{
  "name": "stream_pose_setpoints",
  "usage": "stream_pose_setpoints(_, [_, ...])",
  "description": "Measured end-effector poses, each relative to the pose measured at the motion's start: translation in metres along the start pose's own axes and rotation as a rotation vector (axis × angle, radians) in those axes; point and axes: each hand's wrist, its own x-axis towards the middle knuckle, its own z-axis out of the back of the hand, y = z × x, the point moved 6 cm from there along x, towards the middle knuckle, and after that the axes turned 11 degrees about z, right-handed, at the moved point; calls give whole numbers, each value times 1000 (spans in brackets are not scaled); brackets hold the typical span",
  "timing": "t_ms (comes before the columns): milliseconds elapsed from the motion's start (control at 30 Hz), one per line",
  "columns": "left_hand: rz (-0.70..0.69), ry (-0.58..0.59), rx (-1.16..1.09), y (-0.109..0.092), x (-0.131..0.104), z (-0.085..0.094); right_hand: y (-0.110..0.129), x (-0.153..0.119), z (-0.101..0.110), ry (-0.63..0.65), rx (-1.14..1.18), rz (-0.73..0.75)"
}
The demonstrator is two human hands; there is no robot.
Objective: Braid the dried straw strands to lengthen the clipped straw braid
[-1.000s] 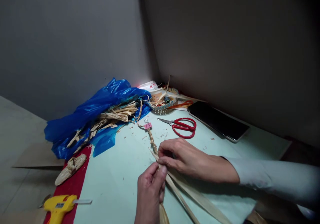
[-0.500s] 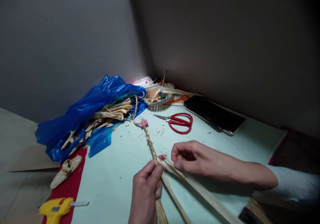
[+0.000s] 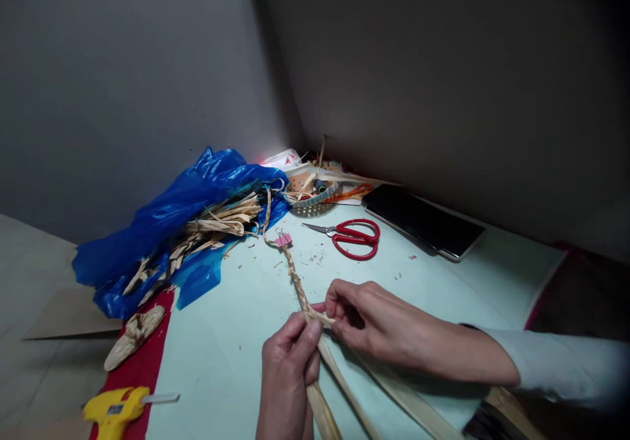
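Two hands meet in the lower middle of the frame, over a pale green table. Between them is a braid made of dry tan leaf strips. The braid runs up and to the left from the fingers, toward a small pink clip that is pinched on it.

The left hand comes up from the bottom edge. Its thumb and fingers are closed tight on the braid, right at the spot where the woven part ends. Below this hand, loose strips hang out toward the bottom of the frame, not yet woven.

The right hand reaches in from the right side, in a light grey sleeve. Its fingertips are curled in and pinch one strip just beside the left thumb. The two hands are almost touching there.

Above the hands, in the middle of the frame, lie red scissors. To the right of them is a dark flat tablet. At the left is a crumpled blue plastic bag with more dry strips on it. A small basket of bits sits at the back by the wall. In the lower left corner is a yellow glue gun on a red cloth.
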Motion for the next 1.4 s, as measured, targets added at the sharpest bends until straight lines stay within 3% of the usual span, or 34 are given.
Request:
stream_pose_setpoints(233, [20,-28,25,2,2,4,0,-5,-1,-1,-120,-3])
stream_pose_setpoints(467, [-71,-127,158,5,8,9,18,-11,7,87,-285,48])
stream_pose_setpoints(600, [-119,-125,209,3,11,8,23,-15,9,100,-347,41])
stream_pose_setpoints(867, [-19,-22,143,-1,5,-3,21,-13,12,105,-425,84])
stream_pose_setpoints(1000, [11,-97,190,-2,2,-4,27,-13,14,97,-480,102])
stream_pose_setpoints(1267, [-12,-81,264,-2,-3,-8,47,-15,-10,79,-545,198])
stream_pose_setpoints(1400, [-6,-56,235,-1,-3,-7,54,-16,-20,65,-644,158])
